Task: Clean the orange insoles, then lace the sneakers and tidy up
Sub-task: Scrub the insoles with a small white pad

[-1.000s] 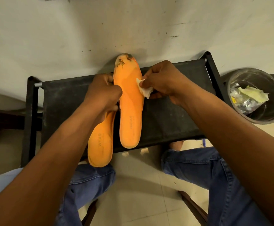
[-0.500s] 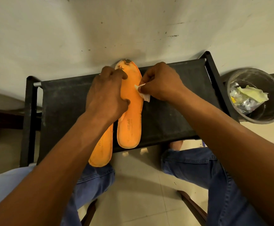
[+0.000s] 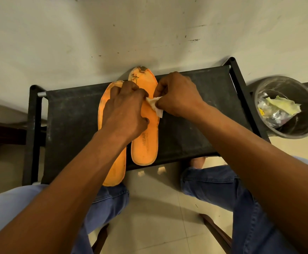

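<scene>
Orange insoles are lying side by side on the black fabric bench [image 3: 195,129]. The left hand [image 3: 125,114] is pressing down across both, fingers spread and flat, while the right hand [image 3: 178,96] is pinching a white wipe [image 3: 156,107] against the right insole [image 3: 145,143]. Dark stains are showing at that insole's toe, so cleaning is judged unfinished. The left insole [image 3: 115,171] is overhanging the bench's near edge. No sneakers or laces are showing; lacing and tidying remain.

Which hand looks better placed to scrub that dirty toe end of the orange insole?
The right hand. It already pinches the white wipe against the right insole, just below the stained toe. The left hand holds no wipe and lies across both insoles, probably steadying them.
</scene>
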